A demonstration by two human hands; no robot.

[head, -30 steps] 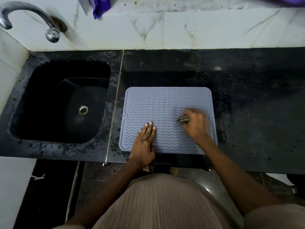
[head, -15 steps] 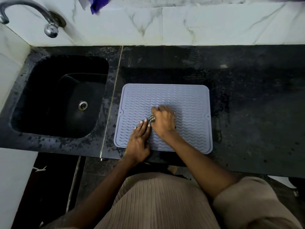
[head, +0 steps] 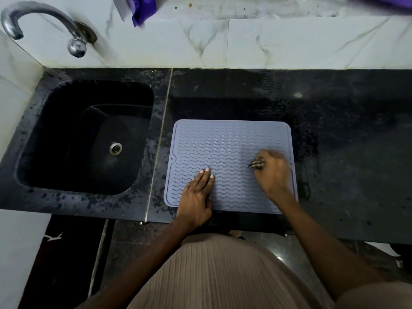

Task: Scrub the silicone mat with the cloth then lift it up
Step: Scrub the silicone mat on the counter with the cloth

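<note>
1. Black speckled stone countertop (head: 334,152): runs the full width of the scene, wet-looking in patches, backed by a white marble-pattern tiled wall (head: 289,41) on the far side.
2. Black sink basin (head: 66,130): set into the left part of the countertop, with a round metal drain (head: 115,148) in its floor.
3. Grey-blue silicone mat (head: 227,143): lies flat on the countertop just right of the sink, wavy ridges across its face, its near edge close to the counter's near edge.
4. Chrome tap (head: 44,21): mounted on the wall at far left, its spout curving over the sink side.
5. Left hand (head: 197,195): rests flat on the near-left part of the mat, fingers straight and together, palm down.
6. Right hand (head: 273,172): on the right part of the mat, fingers curled round the cloth, slightly motion-blurred.
7. Purple item (head: 142,7): on the ledge above the tiles, far centre-left; its kind cannot be told.
8. Cloth (head: 257,163): dark, striped, bunched, only a small part showing at the left of the right hand, touching the mat.
</note>
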